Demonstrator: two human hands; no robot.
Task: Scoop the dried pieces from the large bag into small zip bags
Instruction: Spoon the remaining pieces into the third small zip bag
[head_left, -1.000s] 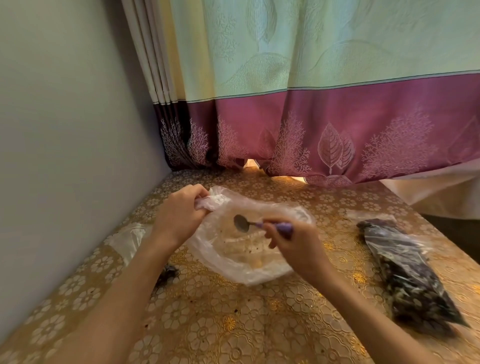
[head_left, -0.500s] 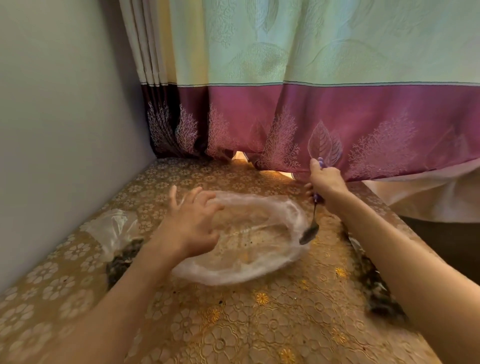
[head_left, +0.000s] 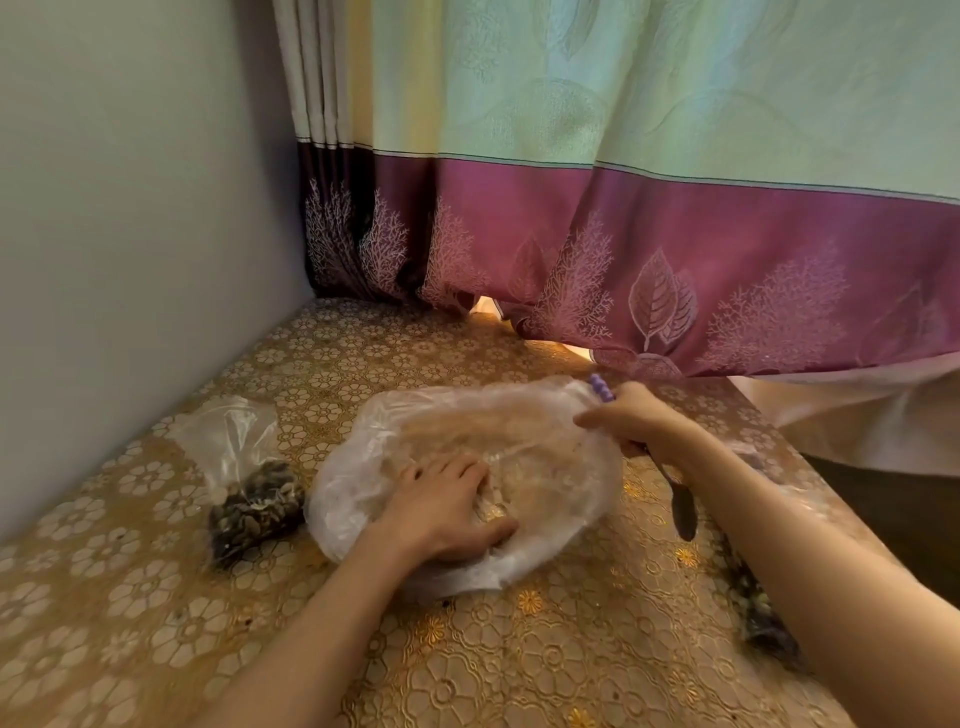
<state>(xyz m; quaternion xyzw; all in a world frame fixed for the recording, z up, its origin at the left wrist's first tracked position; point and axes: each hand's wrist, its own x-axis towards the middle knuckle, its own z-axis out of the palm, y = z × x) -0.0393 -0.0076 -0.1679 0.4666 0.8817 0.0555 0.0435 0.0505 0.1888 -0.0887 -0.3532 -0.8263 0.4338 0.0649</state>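
Clear, crinkled plastic fills the middle of the view: a large bag (head_left: 545, 467) lies flattened on a table (head_left: 467, 665) covered in a gold cloth with a raised flower pattern. The large bag looks nearly empty, with only pale dusty residue and a few specks showing through its film. The left hand (head_left: 441, 512) lies palm down on the near half of the bag, pressing it against the table; its grip is loose, fingers spread and mostly straight, the thumb curving toward the right along the plastic. The right hand (head_left: 636, 423) is at the far right edge of the bag, its fingertips pinching the plastic rim while its grip is also clamped on a spoon (head_left: 680, 506). The spoon's purple handle pokes out above the knuckles and its dark metal bowl hangs down below the wrist, close above the table. To the left of the large bag, just beside it, a small clear bag (head_left: 249, 493) lies on the table with dark dried pieces (head_left: 257, 506) gathered in its lower end and its top open and crumpled. At the right edge, another bag of dark pieces (head_left: 753, 613) is mostly hidden behind the right forearm. A pale green and magenta curtain (head_left: 675, 234) hangs behind the table, and a plain grey wall (head_left: 130, 234) stands on the left.
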